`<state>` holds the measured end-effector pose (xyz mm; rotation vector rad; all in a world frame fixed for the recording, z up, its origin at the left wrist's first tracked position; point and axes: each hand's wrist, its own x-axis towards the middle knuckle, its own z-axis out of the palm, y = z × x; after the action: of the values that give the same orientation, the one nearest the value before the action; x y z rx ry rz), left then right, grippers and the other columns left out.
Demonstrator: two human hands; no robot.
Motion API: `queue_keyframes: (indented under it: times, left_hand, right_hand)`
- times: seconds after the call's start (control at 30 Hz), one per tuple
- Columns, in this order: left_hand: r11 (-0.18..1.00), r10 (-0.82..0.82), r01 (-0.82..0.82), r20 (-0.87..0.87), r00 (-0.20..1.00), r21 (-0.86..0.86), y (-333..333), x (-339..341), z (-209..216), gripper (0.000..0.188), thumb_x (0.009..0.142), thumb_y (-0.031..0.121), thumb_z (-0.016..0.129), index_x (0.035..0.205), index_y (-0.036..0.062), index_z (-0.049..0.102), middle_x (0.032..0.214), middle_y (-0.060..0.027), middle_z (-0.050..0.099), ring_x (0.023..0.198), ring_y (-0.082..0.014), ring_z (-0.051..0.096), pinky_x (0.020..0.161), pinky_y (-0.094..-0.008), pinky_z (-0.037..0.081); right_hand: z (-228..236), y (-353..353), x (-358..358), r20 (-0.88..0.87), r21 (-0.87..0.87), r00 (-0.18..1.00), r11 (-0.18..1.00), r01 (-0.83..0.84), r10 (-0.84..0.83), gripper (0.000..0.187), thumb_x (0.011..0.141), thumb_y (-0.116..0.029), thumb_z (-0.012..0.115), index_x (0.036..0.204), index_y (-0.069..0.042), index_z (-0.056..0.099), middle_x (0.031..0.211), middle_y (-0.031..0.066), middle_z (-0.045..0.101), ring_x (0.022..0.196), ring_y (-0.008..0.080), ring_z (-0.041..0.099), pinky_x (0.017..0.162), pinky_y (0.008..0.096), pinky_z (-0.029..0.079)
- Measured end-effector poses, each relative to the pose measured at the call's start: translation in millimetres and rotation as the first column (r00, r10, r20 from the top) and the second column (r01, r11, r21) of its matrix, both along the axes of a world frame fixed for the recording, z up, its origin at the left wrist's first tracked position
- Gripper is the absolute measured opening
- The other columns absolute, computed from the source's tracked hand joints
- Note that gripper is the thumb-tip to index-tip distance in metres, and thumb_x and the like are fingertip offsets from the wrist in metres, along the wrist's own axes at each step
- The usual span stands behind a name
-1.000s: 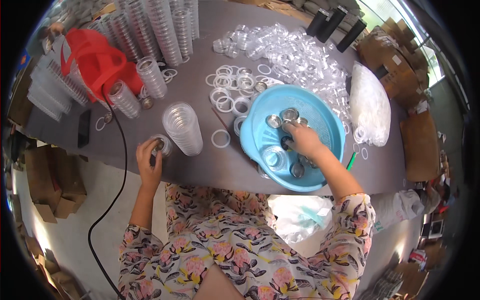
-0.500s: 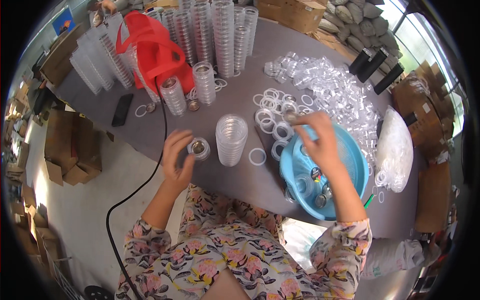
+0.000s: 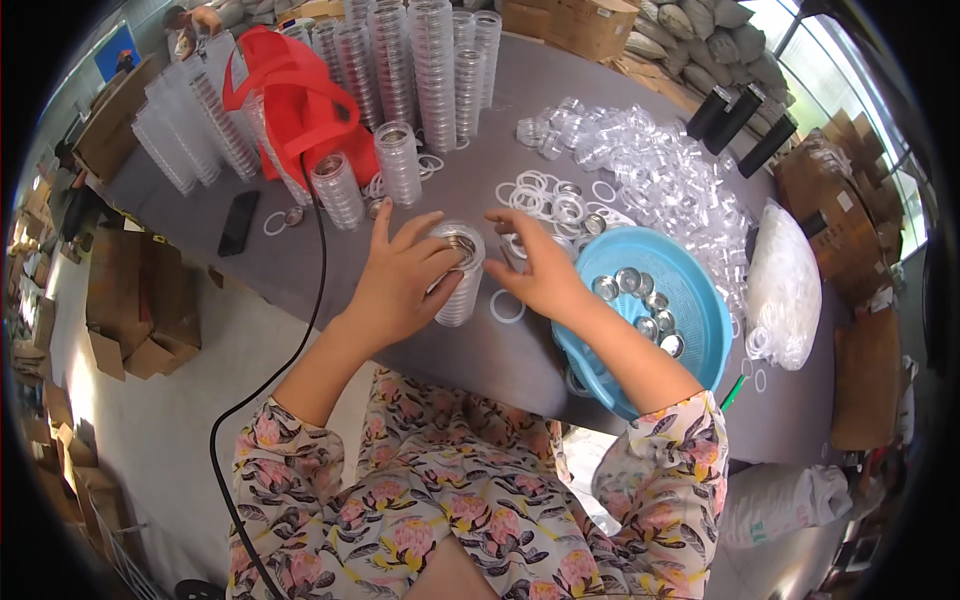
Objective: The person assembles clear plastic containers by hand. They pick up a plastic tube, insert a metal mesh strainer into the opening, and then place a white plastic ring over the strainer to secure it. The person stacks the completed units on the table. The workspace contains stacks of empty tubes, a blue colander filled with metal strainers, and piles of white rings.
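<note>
A short stack of clear round plastic containers [image 3: 458,304] stands upright at the table's front. Its topmost container [image 3: 462,240] has a shiny metal-coloured centre. My left hand [image 3: 400,275] is at the stack's left side, thumb and some fingertips on the top container's rim, index finger raised. To the right, my right hand [image 3: 540,272] is held with fingers apart and nothing visible in them, its thumb near the stack. Below it on the table lies a white ring [image 3: 507,306]. My right forearm passes over a blue basket [image 3: 708,290] holding several small round metal-coloured pieces [image 3: 646,304].
Tall stacks of clear containers [image 3: 432,75] and a red bag [image 3: 300,95] stand at the back left. A heap of clear pieces [image 3: 650,165] covers the right, beside a filled plastic bag [image 3: 787,285]. A black cable [image 3: 270,378] hangs at left; a phone [image 3: 239,222] lies nearby.
My left hand has moved right to the stack, and the container that lay beside it is now gone from that spot. My right hand has moved left from the basket toward the stack.
</note>
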<state>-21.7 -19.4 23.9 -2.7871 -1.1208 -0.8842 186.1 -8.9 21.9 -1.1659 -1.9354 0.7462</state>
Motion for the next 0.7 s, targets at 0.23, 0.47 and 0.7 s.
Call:
queue_keyframes:
  times: [0.23,0.47,0.7]
  left_hand:
    - [0.997,-0.041,0.035,-0.092,0.995,-0.062,9,1,3,0.010,0.079,0.017,0.062,0.088,0.0126,0.064,0.097,0.0004,0.062,0.120,-0.0228,0.047,0.103,-0.0686,0.011]
    - [0.996,-0.006,0.021,0.181,0.984,-0.084,16,3,-27,0.014,0.082,0.025,0.061,0.087,0.0133,0.067,0.096,0.0003,0.063,0.120,-0.0229,0.048,0.103,-0.0677,0.002]
    - [0.864,0.369,0.276,0.903,0.219,-0.420,3,-29,-39,0.014,0.088,0.014,0.058,0.097,0.0047,0.065,0.103,-0.0052,0.062,0.106,-0.0217,0.054,0.098,-0.0369,0.034]
  right_hand:
    - [-42,8,-13,-0.148,-0.259,0.968,0.936,-0.237,0.203,0.079,0.063,-0.017,0.079,0.129,-0.004,0.039,0.122,0.0162,0.051,0.114,0.0295,0.051,0.094,0.0381,0.042]
    - [-61,25,-26,-0.292,-0.199,0.936,0.945,-0.259,0.195,0.079,0.060,-0.021,0.083,0.124,0.000,0.041,0.115,0.0139,0.054,0.107,0.0258,0.054,0.093,0.0361,0.043]
    - [-69,25,-23,-0.179,-0.334,0.973,0.922,-0.196,0.143,0.074,0.065,-0.016,0.081,0.125,0.000,0.041,0.117,0.0129,0.053,0.108,0.0215,0.053,0.094,0.0345,0.042]
